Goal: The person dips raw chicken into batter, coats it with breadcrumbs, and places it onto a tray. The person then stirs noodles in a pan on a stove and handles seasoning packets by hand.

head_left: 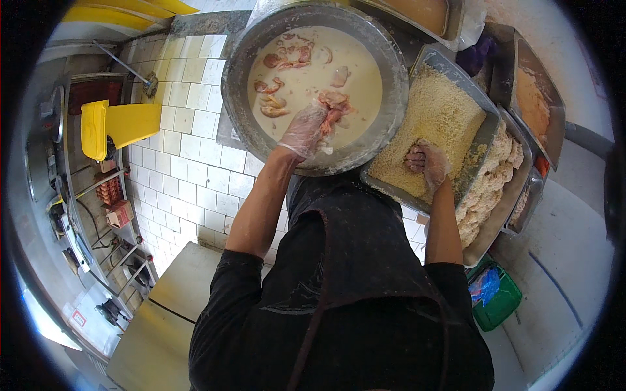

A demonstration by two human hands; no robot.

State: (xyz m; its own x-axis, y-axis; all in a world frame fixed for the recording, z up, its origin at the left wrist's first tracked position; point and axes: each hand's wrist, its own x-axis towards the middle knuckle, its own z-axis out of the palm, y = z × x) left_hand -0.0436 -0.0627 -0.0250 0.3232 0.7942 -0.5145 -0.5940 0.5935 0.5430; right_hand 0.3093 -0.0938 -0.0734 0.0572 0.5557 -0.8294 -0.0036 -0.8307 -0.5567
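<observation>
A wide metal basin (235, 98) holds pale, milky batter (297, 137). Pieces of raw meat (293, 55) that look like chicken lie partly sunk in it. My left hand (306, 128), in a clear plastic glove, grips a raw chicken piece (336, 104) at the batter's surface. To the right is a rectangular tray (486, 140) of yellowish breadcrumbs (450, 98). My right hand (428, 163), also gloved, rests on the crumbs with its fingers curled in; what they hold, if anything, is hidden.
Right of the crumbs, a tray holds breaded pieces (489, 186). Beyond it stands a container of orange-tan powder (531, 98). A green bin (499, 296) sits low at the right. On the left are a yellow bin (120, 127), a tiled floor (189, 130) and a metal counter (156, 326).
</observation>
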